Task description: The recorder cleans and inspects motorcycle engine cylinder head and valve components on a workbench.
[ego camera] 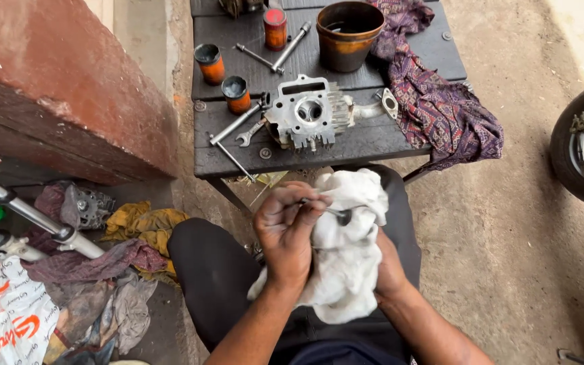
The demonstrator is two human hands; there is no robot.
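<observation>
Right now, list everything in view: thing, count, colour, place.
engine cylinder head: one, silver, front middle of the table
table: one, dark wood, ahead of the knees
small tins: three, orange with dark tops, table's left and rear
large pot: one, rusty brown, table rear
spanner: one, steel, left of the cylinder head
long rods and socket tools: several, steel, table left and rear
patterned cloth: one, purple, table's right edge
rag pile: mixed colours, ground at left
tyre: one, black, right edge
white rag: one, over the lap
small metal part: one, grey, against the rag
hands: left grips the part; right is under the rag
</observation>
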